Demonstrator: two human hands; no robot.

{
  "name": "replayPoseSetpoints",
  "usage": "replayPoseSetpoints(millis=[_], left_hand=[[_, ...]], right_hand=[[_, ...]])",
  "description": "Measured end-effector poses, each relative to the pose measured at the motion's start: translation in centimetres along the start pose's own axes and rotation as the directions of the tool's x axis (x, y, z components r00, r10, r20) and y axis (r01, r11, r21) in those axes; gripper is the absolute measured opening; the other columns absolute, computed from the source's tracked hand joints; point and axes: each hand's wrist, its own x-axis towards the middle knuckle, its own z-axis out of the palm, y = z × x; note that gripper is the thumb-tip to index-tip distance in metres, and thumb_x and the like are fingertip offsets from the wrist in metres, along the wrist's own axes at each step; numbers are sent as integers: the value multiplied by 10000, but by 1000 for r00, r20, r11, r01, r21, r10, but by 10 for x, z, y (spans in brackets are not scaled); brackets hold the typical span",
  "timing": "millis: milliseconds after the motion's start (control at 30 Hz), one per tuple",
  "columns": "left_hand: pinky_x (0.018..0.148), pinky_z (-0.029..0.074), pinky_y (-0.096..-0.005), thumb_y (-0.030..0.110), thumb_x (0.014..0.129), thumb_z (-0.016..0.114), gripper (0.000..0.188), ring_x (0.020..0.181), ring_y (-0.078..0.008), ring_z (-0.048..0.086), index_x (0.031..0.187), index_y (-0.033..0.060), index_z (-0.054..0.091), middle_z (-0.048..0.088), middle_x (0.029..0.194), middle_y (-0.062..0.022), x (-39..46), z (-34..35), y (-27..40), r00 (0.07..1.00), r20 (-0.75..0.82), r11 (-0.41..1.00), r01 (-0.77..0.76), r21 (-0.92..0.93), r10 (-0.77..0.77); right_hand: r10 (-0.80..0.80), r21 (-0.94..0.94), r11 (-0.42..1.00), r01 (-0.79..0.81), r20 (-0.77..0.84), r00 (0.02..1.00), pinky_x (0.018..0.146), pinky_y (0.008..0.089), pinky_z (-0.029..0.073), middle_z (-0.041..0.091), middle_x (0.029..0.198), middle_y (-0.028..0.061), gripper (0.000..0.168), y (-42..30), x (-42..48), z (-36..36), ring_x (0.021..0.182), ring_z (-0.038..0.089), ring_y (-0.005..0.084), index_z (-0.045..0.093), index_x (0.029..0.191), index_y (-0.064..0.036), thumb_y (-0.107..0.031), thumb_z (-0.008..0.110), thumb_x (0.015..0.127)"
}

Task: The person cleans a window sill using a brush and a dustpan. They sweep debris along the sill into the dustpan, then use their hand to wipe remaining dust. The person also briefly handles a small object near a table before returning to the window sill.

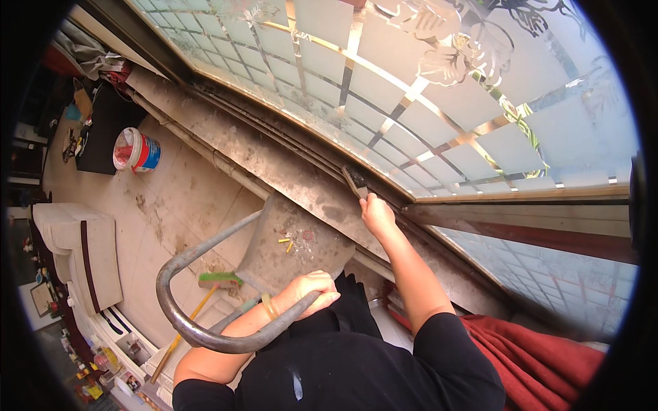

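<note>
My right hand [379, 215] grips the handle of a dark-bristled brush [354, 179], which lies along the window track [288, 141] at the foot of a frosted, patterned window [318, 67]. My left hand [307, 293] is closed around the bent metal tube handle [180, 318] of a large dustpan [272, 251]. A bangle circles that wrist. The pan's grey blade sits against the edge of the dusty sill [334, 210]. On it lie small pale debris, a reddish round bit and yellow pieces [289, 246].
A pipe [221, 162] runs along beneath the sill. On the stained tile floor [180, 205] stand a plastic bucket [138, 150] and a broom with green bristles [220, 280]. A cream sofa [85, 251] is at the left, and a red curtain [524, 349] hangs at the lower right.
</note>
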Motion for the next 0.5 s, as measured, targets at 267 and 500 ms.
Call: replayPoseSetpoints(millis=[267, 500], left_hand=[[777, 463, -337, 74, 889, 583, 264, 840, -230, 581, 651, 17, 483, 567, 767, -104, 4, -4, 11, 998, 30, 998, 62, -26, -61], [792, 459, -328, 77, 884, 587, 255, 858, -226, 584, 658, 11, 491, 571, 784, -103, 7, -6, 18, 995, 40, 996, 87, -18, -87]], right_hand=[[-55, 244, 969, 44, 40, 998, 722, 435, 486, 645, 825, 232, 344, -28, 54, 20, 814, 642, 370, 584, 902, 46, -296, 554, 930], [-19, 555, 832, -1, 31, 999, 795, 438, 471, 639, 919, 270, 375, 7, 51, 40, 934, 624, 398, 617, 964, 37, -328, 548, 916]])
